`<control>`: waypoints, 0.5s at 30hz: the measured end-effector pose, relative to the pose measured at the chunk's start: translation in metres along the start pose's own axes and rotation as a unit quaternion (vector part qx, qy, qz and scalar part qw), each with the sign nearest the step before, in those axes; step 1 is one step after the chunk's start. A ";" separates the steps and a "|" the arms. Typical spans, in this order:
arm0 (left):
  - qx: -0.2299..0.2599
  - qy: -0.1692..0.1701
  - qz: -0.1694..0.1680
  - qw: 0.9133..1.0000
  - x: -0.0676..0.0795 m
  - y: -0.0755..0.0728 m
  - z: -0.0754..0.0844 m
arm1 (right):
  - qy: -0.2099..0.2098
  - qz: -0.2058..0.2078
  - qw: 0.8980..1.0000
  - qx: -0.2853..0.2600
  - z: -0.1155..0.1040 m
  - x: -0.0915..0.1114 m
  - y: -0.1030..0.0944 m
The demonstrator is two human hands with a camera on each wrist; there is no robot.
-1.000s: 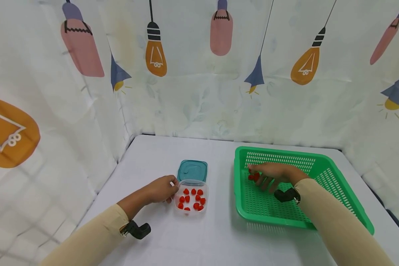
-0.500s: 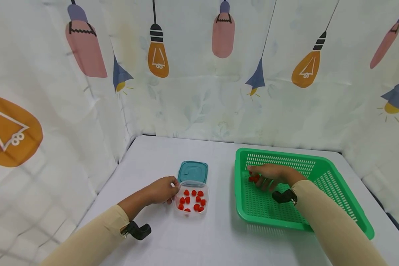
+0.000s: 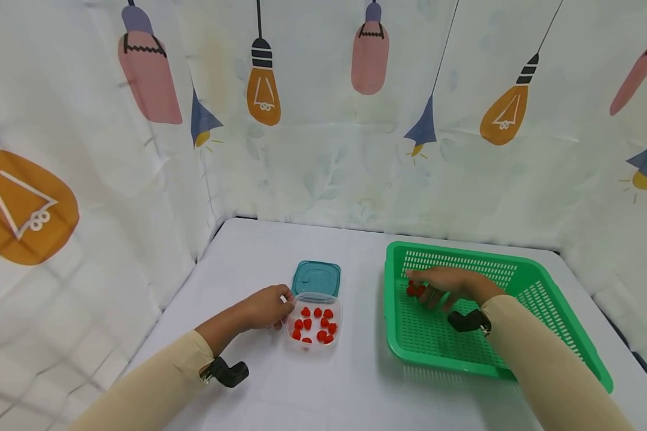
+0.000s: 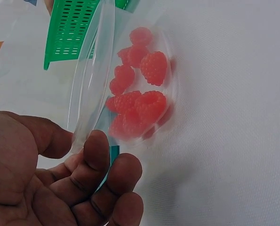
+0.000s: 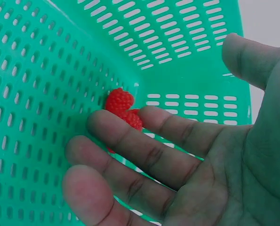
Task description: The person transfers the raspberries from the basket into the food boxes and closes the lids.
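My left hand (image 3: 266, 307) pinches the rim of a clear plastic container (image 4: 90, 89) between thumb and index finger. Several red raspberries (image 4: 152, 68) lie spread over the container's bottom. Inside the green basket (image 3: 434, 365), my right hand (image 3: 449, 282) reaches toward its far left corner. In the right wrist view its fingers are spread and mostly straight, with the thumb well apart. Its fingertips are close to a few raspberries (image 5: 120, 100) in that corner, partly hidden behind the fingers; whether they touch cannot be told.
A teal lid (image 3: 316, 278) lies flat just behind the container. Both stand to the left of the basket on a white-covered table (image 3: 356, 395). A printed curtain (image 3: 323, 161) hangs behind the table and along its sides.
The whole head view has shifted slightly to the right and down. Both hands stay in nearly the same places, the left at the container and the right in the basket.
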State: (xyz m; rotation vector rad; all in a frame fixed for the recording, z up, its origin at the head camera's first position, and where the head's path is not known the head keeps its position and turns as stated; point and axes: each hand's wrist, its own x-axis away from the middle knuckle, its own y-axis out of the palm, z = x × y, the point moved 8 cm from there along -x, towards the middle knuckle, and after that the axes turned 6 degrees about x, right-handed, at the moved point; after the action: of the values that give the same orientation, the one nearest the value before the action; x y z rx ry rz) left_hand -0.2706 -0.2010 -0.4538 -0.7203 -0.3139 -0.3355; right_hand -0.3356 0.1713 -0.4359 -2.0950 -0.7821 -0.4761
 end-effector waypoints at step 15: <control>-0.010 0.004 0.008 1.000 0.005 0.000 0.002 | -0.033 0.003 0.999 0.010 -0.024 0.021 -0.017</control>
State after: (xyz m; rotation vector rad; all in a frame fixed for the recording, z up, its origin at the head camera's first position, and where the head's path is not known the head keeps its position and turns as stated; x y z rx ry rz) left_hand -0.2666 -0.2011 -0.4504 -0.7416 -0.2981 -0.3263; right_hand -0.3331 0.1676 -0.3995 -2.1028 -0.8151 -0.3973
